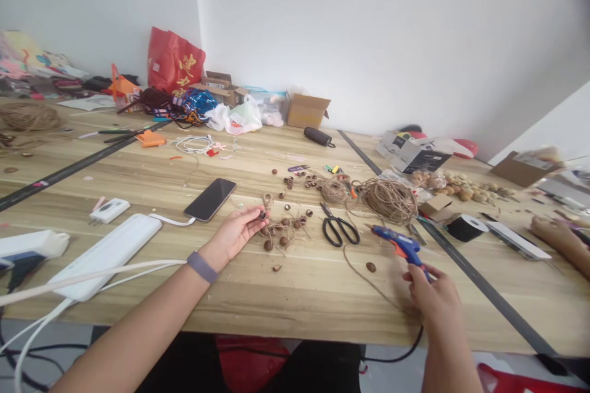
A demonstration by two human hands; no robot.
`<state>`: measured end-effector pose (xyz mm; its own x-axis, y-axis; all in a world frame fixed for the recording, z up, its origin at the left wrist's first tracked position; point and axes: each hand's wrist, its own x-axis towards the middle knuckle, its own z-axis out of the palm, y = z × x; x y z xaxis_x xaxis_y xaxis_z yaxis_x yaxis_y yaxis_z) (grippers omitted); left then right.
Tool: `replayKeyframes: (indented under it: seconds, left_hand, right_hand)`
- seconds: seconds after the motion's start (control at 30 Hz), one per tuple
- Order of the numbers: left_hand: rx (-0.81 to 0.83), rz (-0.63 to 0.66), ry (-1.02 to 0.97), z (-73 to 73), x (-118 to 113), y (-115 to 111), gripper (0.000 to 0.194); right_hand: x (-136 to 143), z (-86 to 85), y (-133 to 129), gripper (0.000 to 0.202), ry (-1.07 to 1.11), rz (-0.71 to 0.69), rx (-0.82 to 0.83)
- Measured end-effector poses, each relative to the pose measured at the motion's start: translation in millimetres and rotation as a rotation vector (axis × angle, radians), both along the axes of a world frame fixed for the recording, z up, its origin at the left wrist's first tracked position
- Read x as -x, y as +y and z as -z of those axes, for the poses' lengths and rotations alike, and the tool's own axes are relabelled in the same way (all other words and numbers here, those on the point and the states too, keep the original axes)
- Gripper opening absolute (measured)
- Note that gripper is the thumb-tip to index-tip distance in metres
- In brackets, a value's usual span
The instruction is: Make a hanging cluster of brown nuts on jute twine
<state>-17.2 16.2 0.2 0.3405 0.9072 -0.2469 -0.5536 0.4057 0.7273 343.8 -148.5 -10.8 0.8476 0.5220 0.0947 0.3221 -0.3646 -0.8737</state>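
Left hand [237, 230] pinching small dark shell [262, 215]; right hand [436, 296] wrapped round glue gun [402, 240] — scissors [330, 217] lying between, twine coil [389, 201] beyond.

The glue gun [402, 242], scissors [330, 217], coiled twine [389, 201] and white power strip [108, 253] at a long wooden desk [221, 308] indicate a craft workshop.

Left hand [237, 230] outstretched, pinching; right hand [436, 296] curled in grip.

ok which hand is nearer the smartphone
Left: the left hand is just to the right of the smartphone; the right hand, holding a blue hot glue gun, is much farther right.
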Motion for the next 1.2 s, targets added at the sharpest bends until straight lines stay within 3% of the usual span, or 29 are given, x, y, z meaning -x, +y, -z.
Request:
replayKeyframes:
  seconds: [0.07,0.13,0.27,0.37,0.6,0.83,1.0,1.2]
  left_hand:
    - [-0.003,-0.001,-0.012,-0.5,-1,-1,0.014]
    - [-0.003,-0.006,-0.022,-1.4,-1,-2,0.017]
    - [-0.002,0.005,-0.035,-2.8,-1,-2,0.018]
    - [0.021,0.016,-0.043,-2.8,0,-1,0.017]
    - [0.056,-0.009,-0.074,-2.2,1,2,0.019]
    - [0.063,-0.022,-0.071,-5.1,1,1,0.016]
    - [0.056,-0.02,-0.054,-7.9,-1,-1,0.016]
    - [-0.007,-0.018,0.067,-7.3,-3,-4,0.015]
  right_hand:
    - [13,-7.6,-2,0.037,0.244,-0.033,-0.321]
    - [29,-19.4,0,0.043,0.454,-0.157,-0.533]
    - [60,-41.5,14,0.047,0.763,-0.491,-0.623]
    - [82,-51.7,32,0.049,0.794,-0.675,-0.62]
    - [133,-68.2,82,0.053,0.815,-0.958,-0.539]
    - [152,-48.8,117,0.044,0.848,-1.053,-0.458]
    - [155,-29.9,120,0.04,0.929,-0.995,-0.498]
    - [162,-24.1,116,0.034,0.98,-1.014,-0.444]
